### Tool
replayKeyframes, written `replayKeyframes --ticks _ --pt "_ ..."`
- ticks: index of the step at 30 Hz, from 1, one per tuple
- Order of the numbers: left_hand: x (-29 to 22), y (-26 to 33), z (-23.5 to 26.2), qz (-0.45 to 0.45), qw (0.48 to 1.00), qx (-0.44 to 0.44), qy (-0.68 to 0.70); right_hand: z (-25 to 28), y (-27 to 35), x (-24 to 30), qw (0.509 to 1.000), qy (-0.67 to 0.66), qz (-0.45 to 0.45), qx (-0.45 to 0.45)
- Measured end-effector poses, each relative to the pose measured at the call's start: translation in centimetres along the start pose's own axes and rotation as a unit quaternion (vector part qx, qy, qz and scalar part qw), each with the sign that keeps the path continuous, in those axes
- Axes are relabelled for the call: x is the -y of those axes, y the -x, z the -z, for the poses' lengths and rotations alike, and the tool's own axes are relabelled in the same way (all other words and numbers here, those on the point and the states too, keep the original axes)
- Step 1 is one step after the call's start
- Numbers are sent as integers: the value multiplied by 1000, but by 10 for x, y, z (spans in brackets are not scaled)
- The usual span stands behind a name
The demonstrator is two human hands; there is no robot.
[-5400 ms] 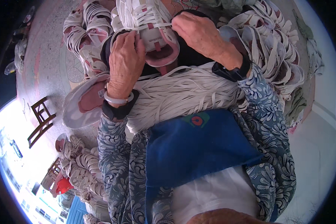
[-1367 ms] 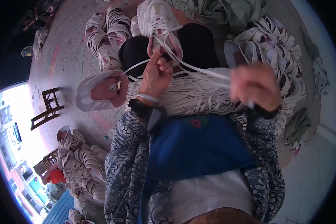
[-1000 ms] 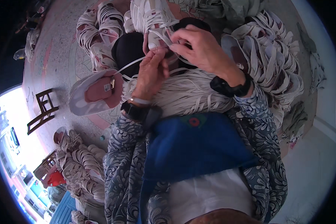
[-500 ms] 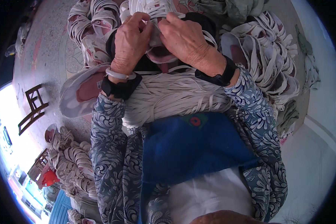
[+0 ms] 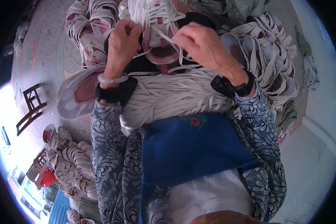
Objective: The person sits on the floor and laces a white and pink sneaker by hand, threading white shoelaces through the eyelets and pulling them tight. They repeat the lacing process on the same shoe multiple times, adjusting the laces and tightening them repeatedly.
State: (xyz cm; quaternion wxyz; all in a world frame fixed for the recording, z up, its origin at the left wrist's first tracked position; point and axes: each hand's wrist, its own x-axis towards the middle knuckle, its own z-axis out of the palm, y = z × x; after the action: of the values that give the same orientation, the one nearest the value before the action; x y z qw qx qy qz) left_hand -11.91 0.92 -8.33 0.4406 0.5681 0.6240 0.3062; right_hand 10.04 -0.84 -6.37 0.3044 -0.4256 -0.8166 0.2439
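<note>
A white and pink sneaker [image 5: 161,37] lies in front of me at the top of the view, with white lace crossed over its upper part. My left hand [image 5: 123,46] is closed in a pinch left of the shoe, and a lace end runs from it to the shoe's opening. On the other side, my right hand [image 5: 201,46] is closed, slightly blurred, on another white shoelace [image 5: 162,34] that slants across the tongue. Below the shoe, a thick bundle of white laces [image 5: 171,93] lies across my lap, above a blue cloth [image 5: 194,149].
Rows of nested shoe uppers [image 5: 263,56] lie at the right, and more stacked shoes [image 5: 89,30] at the upper left. A pale shoe piece [image 5: 82,93] lies by my left wrist. A wooden stool [image 5: 32,106] and a further shoe pile [image 5: 72,160] are at the left.
My hands have moved apart from over the shoe's tongue, left hand to the left and right hand to the right, drawing the laces outward. More of the shoe now shows.
</note>
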Motion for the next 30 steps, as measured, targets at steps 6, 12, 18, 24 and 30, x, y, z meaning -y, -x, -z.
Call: replayKeyframes --ticks 6,12,18,24,30 --pt "7 57 3 134 937 230 228 6 10 -13 991 25 -129 37" --pt "14 60 -41 220 784 158 559 4 5 -1 987 65 -133 63" --pt "19 53 -54 173 634 180 732 5 29 -8 987 133 -69 51" --pt "15 45 -51 192 677 142 696 -8 29 -20 992 101 -26 72" --pt "6 45 -52 165 693 144 687 36 13 7 840 -392 -296 232"
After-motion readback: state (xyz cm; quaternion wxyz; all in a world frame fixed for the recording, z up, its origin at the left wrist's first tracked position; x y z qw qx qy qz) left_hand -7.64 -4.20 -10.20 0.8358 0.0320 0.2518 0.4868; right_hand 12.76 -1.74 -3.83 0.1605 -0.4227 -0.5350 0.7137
